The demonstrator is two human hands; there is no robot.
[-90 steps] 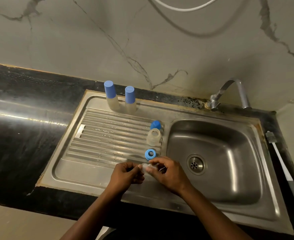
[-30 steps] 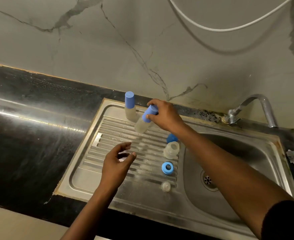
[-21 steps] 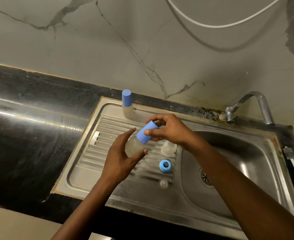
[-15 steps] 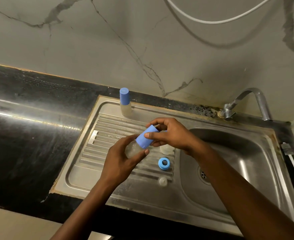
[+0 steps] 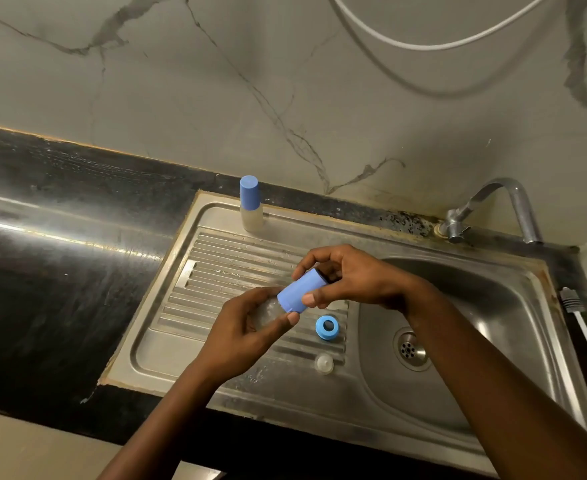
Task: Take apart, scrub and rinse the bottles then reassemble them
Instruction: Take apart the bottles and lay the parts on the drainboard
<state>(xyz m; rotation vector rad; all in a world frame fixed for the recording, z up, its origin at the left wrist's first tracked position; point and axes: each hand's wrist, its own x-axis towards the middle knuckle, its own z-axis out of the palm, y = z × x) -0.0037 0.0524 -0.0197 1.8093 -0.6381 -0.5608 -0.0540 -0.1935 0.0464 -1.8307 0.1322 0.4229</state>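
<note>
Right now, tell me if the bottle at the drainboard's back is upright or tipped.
Upright: the bottle stands on its base, blue cap on top.

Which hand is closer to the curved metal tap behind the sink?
Right. The right hand, gripping the blue cylindrical cap, is front-left of the curved metal tap; the left hand, holding the clear bottle, sits farther left.
</note>
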